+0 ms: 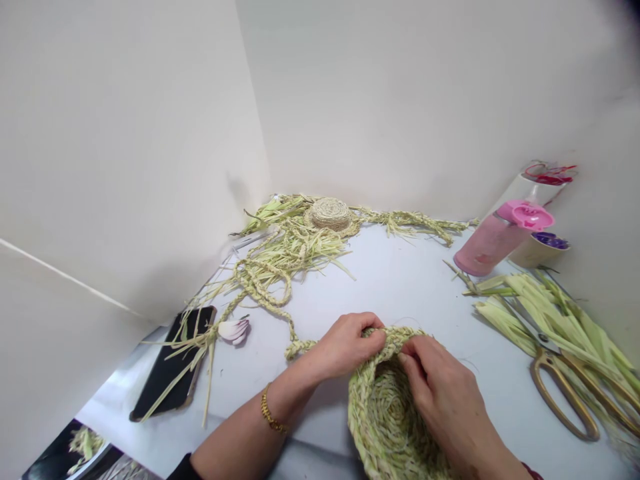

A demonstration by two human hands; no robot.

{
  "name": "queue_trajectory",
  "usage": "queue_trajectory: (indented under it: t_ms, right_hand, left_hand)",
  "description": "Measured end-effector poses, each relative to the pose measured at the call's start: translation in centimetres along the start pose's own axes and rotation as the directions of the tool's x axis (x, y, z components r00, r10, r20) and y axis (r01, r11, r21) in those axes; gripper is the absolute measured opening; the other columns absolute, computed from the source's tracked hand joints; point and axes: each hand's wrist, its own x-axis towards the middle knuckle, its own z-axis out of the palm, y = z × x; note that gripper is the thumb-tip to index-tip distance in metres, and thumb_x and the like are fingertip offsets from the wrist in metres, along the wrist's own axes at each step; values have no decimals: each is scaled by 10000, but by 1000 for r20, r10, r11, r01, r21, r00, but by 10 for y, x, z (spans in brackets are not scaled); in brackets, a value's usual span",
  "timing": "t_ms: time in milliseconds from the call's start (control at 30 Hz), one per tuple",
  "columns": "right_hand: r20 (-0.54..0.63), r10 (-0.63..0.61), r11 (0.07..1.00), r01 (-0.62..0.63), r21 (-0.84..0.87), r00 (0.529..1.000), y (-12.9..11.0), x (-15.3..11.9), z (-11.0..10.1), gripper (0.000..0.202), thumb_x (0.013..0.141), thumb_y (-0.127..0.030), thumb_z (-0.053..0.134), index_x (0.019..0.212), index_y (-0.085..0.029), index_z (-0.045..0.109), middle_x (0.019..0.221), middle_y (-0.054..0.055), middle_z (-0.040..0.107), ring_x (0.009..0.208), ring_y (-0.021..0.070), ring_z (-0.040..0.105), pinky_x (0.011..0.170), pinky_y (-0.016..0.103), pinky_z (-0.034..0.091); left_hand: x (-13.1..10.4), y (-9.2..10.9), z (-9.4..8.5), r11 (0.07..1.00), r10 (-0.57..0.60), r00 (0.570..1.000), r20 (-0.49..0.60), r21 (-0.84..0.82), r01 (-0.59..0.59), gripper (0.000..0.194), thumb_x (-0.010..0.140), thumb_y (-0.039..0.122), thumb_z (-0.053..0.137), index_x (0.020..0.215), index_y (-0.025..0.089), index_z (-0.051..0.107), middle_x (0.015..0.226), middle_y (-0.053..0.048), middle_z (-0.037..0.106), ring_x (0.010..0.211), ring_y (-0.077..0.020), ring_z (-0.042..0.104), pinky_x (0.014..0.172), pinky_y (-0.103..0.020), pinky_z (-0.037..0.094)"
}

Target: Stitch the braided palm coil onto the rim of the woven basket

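A round woven basket of pale green braid [367, 430] stands tilted at the bottom centre, its coiled inside facing the camera. My left hand [353, 343] pinches the upper left of its rim. On the rim's upper right, my right hand [440, 387] is closed with thumb and fingers on the braid. From behind my left hand a loose braid [270, 303] runs left and back across the table. Whether a needle or thread is between my fingers is too small to tell.
Left lie a black phone [173, 363] and a purple-white piece [234, 330]. A small woven hat [330, 215] sits among husk strips at the back. Right are a pink bottle [485, 243], a cup [537, 253], husks [575, 317] and gold-handled scissors [555, 373]. Walls stand behind.
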Motion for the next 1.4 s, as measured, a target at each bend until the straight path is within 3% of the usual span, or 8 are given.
queue_trajectory:
  t_ms: [467,667,933,1233,1400]
  right_hand:
    - [42,81,996,-82,24,996,5,0,6,164,872,-240,422,723,-210,484,681,0,548,616,152,519,578,264,368]
    - [98,-7,999,12,-48,995,9,-5,-5,177,884,-286,441,728,-216,488,694,-4,541,646,161,511,585,272,350]
    - [-30,-133,983,128,-134,991,7,-2,2,247,886,-207,362,641,-214,391,606,8,473,589,165,449,563,277,319]
    - [-39,-79,989,73,-129,996,5,0,9,246,899,-228,346,658,-217,394,611,12,489,586,170,466,557,278,336]
    - [9,-67,997,67,-46,998,7,0,2,231,906,-256,387,691,-208,456,655,10,516,619,165,476,577,271,344]
  left_hand:
    - [-1,-3,0,996,37,998,48,-80,-33,211,771,242,439,808,134,617,689,23,518,624,-89,412,576,-186,336]
    - [0,-7,4,997,4,1000,19,-72,-2,244,794,274,429,861,140,621,740,5,552,665,-105,446,567,-192,336]
    - [1,-6,3,989,2,998,68,-145,7,210,770,244,460,826,116,616,666,20,495,607,-87,389,560,-183,334]
    - [1,-6,3,984,-20,996,84,-176,34,202,758,245,476,817,114,618,648,24,478,595,-82,385,531,-175,315]
    - [1,-8,3,985,-12,998,62,-173,22,212,756,278,501,806,119,632,661,20,511,603,-86,401,550,-181,329]
